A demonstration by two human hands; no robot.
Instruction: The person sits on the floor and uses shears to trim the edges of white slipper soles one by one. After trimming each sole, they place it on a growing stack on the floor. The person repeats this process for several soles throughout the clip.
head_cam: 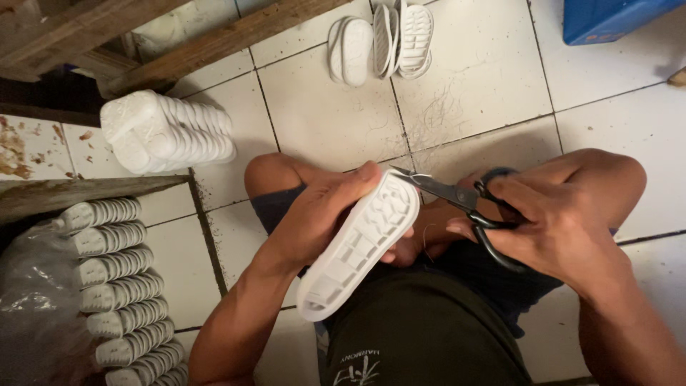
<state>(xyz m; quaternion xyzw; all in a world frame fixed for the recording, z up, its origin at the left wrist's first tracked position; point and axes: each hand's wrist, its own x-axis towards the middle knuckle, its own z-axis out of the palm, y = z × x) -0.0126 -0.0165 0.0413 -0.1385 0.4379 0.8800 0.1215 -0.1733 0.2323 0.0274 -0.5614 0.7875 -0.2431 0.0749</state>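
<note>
I see my left hand (321,214) clenched around a white shoe sole (361,243), tread side up, held over my lap in the middle of the view; the thumb lies along its far edge near the toe. My right hand (557,221) has its grip closed through the black handles of a pair of scissors (464,204), and the blade tips meet the sole's far rim, touching it. On the left, rows of white soles (118,286) stand stacked on edge beside a clear plastic bag (28,307). Farther off, another bundle of soles (168,132) lies on the tiled floor (321,107), and three loose soles (382,43) rest at the far edge. A blue box (607,18) sits far right.
</note>
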